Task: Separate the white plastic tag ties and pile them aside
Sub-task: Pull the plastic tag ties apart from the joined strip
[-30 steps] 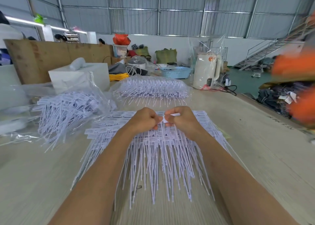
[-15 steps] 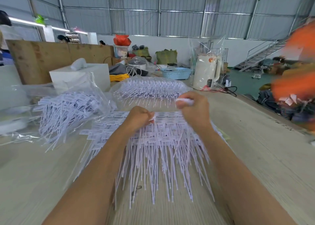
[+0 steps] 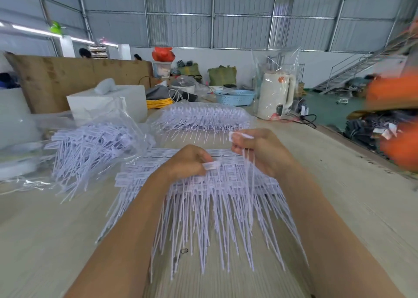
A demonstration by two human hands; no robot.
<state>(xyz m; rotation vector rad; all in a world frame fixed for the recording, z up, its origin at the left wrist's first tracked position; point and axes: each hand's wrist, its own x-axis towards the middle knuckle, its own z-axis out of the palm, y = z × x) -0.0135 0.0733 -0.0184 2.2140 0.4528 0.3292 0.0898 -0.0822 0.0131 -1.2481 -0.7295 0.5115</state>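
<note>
Right hand (image 3: 255, 148) lifts clear, its grip pinching a few loose tag ties (image 3: 241, 135); left hand (image 3: 188, 162) pinches a tag head on the joined sheet (image 3: 203, 198) spread on the desk (image 3: 339, 207). Bagged ties (image 3: 90, 144) lie left, and most of the sheet looks still unseparated

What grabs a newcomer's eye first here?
The fan of white tag ties spread mid-table, under both hands. The left hand pinches one tag head; the right hand grips a few ties lifted above the fan. Bagged ties lie to the left.
</note>
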